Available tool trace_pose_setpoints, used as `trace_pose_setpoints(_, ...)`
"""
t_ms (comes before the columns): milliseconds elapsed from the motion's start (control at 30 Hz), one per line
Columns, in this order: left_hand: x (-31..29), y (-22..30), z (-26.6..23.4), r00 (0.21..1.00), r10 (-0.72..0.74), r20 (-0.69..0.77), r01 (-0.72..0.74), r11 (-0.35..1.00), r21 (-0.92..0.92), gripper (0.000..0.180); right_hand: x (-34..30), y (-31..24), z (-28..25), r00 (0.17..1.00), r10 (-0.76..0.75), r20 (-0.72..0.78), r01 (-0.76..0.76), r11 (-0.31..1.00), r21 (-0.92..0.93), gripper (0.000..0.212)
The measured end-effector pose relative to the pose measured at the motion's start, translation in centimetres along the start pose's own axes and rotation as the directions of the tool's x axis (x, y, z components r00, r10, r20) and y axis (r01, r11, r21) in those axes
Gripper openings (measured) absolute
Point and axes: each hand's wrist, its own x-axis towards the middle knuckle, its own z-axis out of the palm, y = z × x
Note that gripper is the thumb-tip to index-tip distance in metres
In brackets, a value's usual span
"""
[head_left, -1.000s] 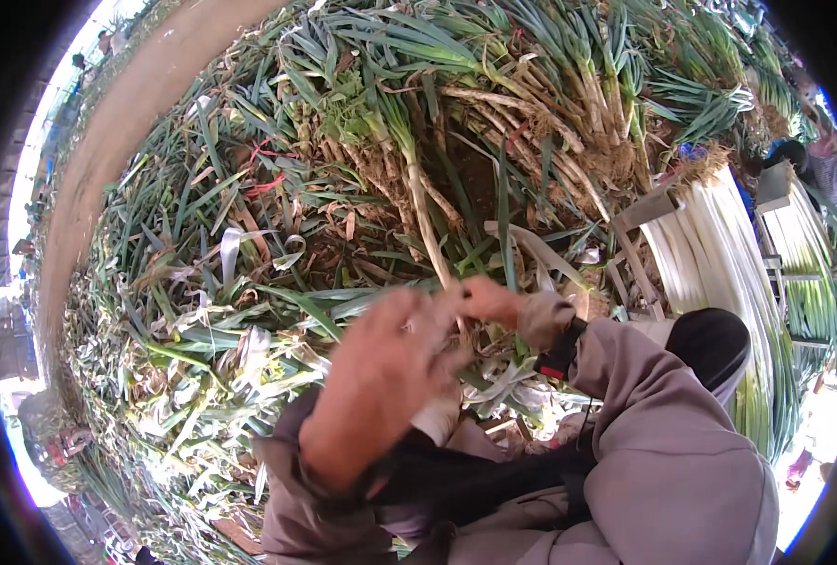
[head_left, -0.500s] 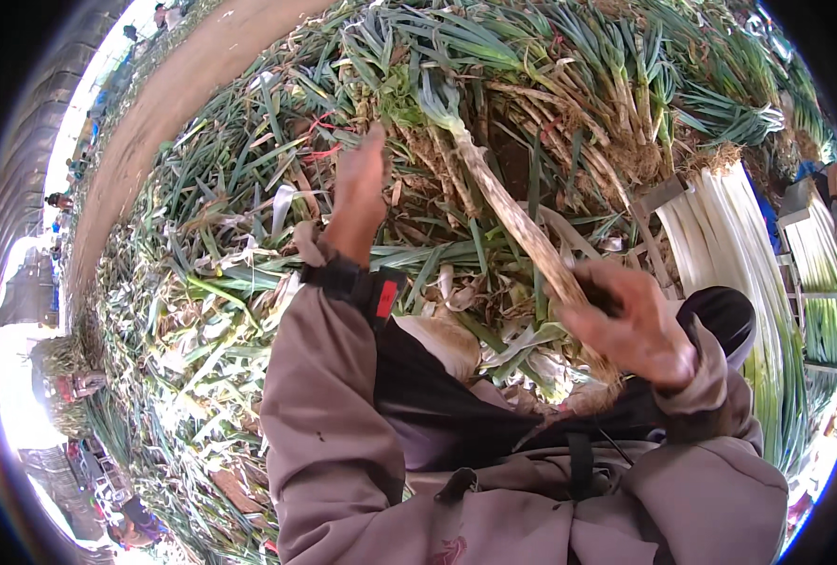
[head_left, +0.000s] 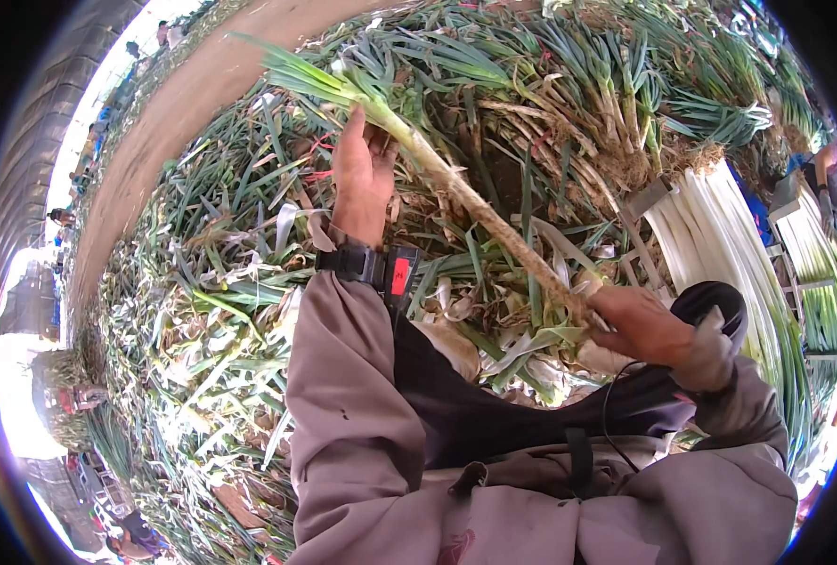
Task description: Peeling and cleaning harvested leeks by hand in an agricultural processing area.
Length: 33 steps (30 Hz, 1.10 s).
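Note:
A long green onion (head_left: 479, 202) runs slantwise across the view. Soil-brown skin covers its shaft, and its green leaves point to the far left. My right hand (head_left: 640, 325) is closed around its root end, above my knee. Near the leaf end, my left hand (head_left: 364, 179) is raised palm up with the thumb apart from the fingers. The stalk crosses just at its fingertips, which are partly hidden; no firm grip shows. A black strap with a red-marked device (head_left: 371, 267) is round my left wrist.
Unpeeled green onions (head_left: 616, 113) lie heaped ahead and to the right. Cleaned white-stemmed onions (head_left: 720, 235) are stacked on a rack at the right, with another stack (head_left: 814, 254) beyond. Leaf scraps (head_left: 220, 348) cover the left ground. A bare dirt path (head_left: 145, 141) curves behind them.
The green onion's leaf end has swung left to my left hand, and its root end has lifted off my lap. My right hand has shifted slightly; my left arm has moved a little right.

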Motion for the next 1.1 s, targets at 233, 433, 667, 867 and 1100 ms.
trace_pose_setpoints(233, -3.0, 1.9, -1.7, 0.982, 0.097, 0.163, -0.072, 0.986, -0.151, 0.037, 10.3, -1.5, 2.2, 0.970, -0.082, -0.230, 0.125, 0.976, 0.178, 0.043)
trace_pose_setpoints(433, -6.6, 0.7, -0.9, 0.958, 0.007, 0.285, -0.008, 1.000, 0.002, 0.040, 25.7, -5.6, -4.3, 0.830, 0.070, -0.554, 0.217, 0.874, 0.435, 0.050)
trace_pose_setpoints(667, -7.2, 1.6, -2.1, 0.926, 0.053, 0.375, -0.039, 0.998, -0.044, 0.043, 31.3, -8.0, -2.7, 0.855, 0.000, -0.519, 0.447, 0.507, 0.737, 0.037)
trace_pose_setpoints(867, -6.9, 0.4, -1.9, 0.928, 0.045, 0.371, -0.016, 0.997, -0.079, 0.044, 30.8, -7.3, -3.1, 0.827, -0.009, -0.562, 0.420, 0.673, 0.608, 0.038)
trace_pose_setpoints(1100, -4.8, -0.1, -2.5, 0.969, -0.036, 0.246, 0.062, 0.993, -0.097, 0.036, 28.8, -9.4, -1.5, 0.749, -0.039, -0.662, 0.450, 0.764, 0.463, 0.023)
